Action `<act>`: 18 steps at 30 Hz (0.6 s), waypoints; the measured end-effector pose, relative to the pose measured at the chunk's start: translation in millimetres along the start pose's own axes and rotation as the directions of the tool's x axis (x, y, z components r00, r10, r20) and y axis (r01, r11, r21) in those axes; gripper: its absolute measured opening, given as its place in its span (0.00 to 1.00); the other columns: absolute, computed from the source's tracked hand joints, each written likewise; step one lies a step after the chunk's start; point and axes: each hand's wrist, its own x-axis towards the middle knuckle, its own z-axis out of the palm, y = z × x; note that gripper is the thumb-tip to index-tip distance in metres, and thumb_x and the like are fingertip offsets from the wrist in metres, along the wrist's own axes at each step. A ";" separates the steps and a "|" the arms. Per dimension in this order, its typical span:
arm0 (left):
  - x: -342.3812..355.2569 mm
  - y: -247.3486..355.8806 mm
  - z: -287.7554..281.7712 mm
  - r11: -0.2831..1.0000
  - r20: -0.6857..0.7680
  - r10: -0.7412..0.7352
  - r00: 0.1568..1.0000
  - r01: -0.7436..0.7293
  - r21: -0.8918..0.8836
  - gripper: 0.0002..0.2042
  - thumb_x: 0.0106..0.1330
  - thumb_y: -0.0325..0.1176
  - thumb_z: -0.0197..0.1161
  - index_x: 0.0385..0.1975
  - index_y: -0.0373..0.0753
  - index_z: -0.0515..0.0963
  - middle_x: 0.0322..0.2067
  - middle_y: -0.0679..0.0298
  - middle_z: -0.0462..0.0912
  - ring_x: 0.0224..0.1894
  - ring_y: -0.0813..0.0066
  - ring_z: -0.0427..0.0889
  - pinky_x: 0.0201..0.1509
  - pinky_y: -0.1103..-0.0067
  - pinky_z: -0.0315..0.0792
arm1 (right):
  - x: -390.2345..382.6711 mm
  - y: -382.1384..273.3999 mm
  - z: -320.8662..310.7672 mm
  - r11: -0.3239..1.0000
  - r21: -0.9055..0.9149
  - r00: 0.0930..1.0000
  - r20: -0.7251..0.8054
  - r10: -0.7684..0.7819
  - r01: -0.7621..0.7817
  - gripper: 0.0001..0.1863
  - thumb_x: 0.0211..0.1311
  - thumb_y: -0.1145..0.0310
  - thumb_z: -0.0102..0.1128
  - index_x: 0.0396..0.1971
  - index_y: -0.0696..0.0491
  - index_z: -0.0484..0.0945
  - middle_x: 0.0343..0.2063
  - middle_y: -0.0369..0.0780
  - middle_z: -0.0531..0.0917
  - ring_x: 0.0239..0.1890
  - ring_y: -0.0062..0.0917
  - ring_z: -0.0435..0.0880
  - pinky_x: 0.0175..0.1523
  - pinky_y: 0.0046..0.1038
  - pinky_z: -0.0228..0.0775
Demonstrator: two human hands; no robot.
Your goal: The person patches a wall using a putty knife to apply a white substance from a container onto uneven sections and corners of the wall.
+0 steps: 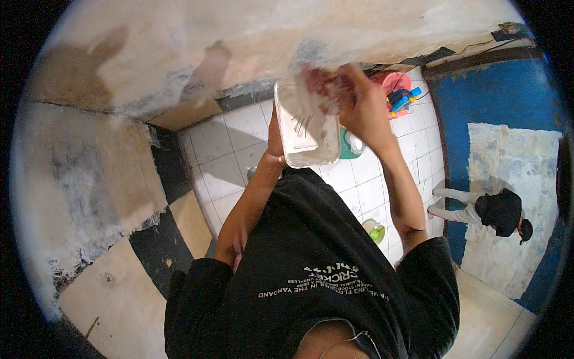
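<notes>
In front of my chest my left hand grips a white rectangular tub by its left side. Whitish paste with a few dark streaks coats the inside. My right hand is closed on a blurred dark-red tool with a pale flat part, over the tub's right far side. Motion smears this tool, so its exact kind does not show. The fingers of my left hand are mostly hidden behind the tub.
A patchy cream wall rises just ahead. White floor tiles lie below. A pink plastic item with a blue-yellow object stands right. A bowl with a green-handled thing is nearer. Another person stands at the right.
</notes>
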 end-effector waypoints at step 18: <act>-3.5 -0.5 5.5 0.999 -0.020 0.000 1.000 0.000 0.041 0.28 0.66 0.55 0.36 0.58 0.42 0.59 0.53 0.58 0.69 0.52 0.64 0.71 0.57 0.66 0.66 | -2.5 0.4 1.7 1.000 -0.017 0.994 -0.109 -0.008 0.006 0.11 0.48 0.82 0.51 0.34 0.58 0.71 0.24 0.48 0.79 0.30 0.41 0.81 0.32 0.29 0.70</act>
